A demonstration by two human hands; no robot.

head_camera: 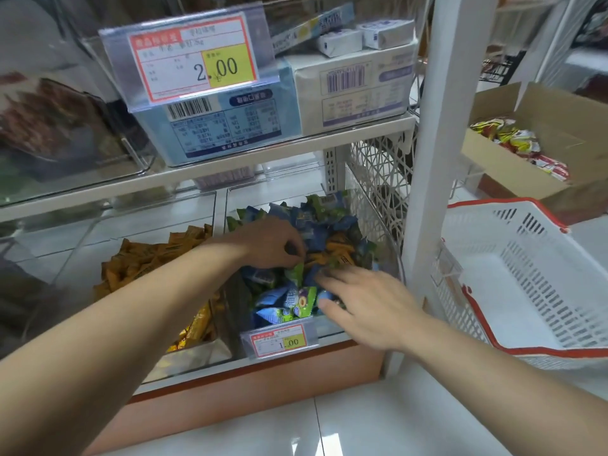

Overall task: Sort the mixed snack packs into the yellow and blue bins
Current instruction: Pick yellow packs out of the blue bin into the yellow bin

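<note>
Centre of frame: both hands are set in the clear bin point(329, 328) of blue and green packs point(286, 304), where stray yellow packs point(332, 249) are mixed in. The left hand point(273, 245) is curled down at those strays, fingertips drawn together; whether a pack is actually pinched cannot be told. The right hand point(362, 304) is spread flat, grasping nothing, and pressed on the blue packs, probably to steady the heap. The yellow pile point(144, 261) is kept in the neighbouring bin, lower left.

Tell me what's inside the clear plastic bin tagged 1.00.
Blue and green foil snack packs fill the clear plastic bin, with orange packs mixed in. The left hand and right hand cover some packs; the bin's bottom is buried.
</note>
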